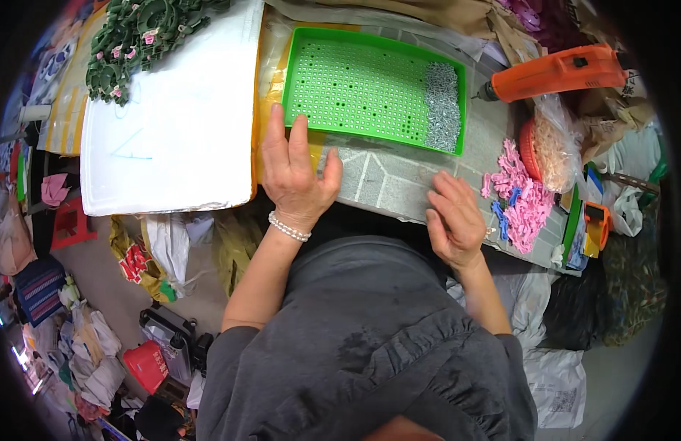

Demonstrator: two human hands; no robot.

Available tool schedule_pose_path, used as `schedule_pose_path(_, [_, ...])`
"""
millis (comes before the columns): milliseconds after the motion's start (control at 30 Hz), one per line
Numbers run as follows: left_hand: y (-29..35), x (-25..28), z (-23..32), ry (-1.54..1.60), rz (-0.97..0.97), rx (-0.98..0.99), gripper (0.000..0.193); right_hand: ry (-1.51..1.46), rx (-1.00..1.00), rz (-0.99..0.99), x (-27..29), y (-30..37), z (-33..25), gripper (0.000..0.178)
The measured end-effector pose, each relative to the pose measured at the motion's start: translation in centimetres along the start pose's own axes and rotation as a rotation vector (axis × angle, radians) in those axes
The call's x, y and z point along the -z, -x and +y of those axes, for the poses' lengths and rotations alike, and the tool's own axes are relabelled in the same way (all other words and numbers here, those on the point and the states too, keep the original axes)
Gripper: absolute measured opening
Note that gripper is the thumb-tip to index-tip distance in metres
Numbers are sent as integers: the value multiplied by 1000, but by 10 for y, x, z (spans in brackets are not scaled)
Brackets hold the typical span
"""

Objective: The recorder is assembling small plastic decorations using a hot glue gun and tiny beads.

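Hardware (443, 106), small and silvery, filled the right end of a perforated green tray (355, 81) on the table (399, 178). The left hand (300, 176), released with fingers spread, reached to the tray's near left corner; contact could not be told. The right hand (456, 220), released and loosely bent, hovered at the table's near edge, left of pink pieces (530, 204).

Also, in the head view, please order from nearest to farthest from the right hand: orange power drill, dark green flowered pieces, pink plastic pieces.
From the right hand:
1. Pink plastic pieces, just to its right.
2. Orange power drill, upper right.
3. Dark green flowered pieces, upper left.
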State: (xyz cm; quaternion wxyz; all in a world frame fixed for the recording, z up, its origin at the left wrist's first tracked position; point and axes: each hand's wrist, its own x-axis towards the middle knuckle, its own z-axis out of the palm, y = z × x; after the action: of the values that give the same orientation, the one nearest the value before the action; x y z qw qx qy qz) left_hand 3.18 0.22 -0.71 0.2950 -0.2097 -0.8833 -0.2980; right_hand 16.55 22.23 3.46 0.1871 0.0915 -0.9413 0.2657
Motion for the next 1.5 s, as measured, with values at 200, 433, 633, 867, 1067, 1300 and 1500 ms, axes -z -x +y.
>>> schedule_pose_path(200, [3, 3, 1, 48, -32, 29, 58, 22, -132, 152, -23, 14, 3, 28])
schedule_pose_path(433, [4, 5, 0, 32, -29, 27, 55, 232, -6, 109, -32, 13, -3, 33])
schedule_pose_path(633, [2, 1, 1, -4, -20, -9, 55, 221, -11, 132, -33, 11, -2, 31])
schedule_pose_path(867, [4, -1, 2, -7, -20, 14, 55, 179, 7, 138, -31, 13, 0, 35])
schedule_pose_path(1067, [4, 5, 5, -14, -26, 7, 56, 112, -13, 111, -24, 14, -4, 40])
schedule_pose_path(1300, [4, 10, 7, -59, -25, 7, 57, 1, 77, 116, -21, 16, 0, 38])
schedule_pose_path(1500, [3, 10, 10, -44, -45, 71, 54, -79, 178, 71, -18, 14, 2, 34])
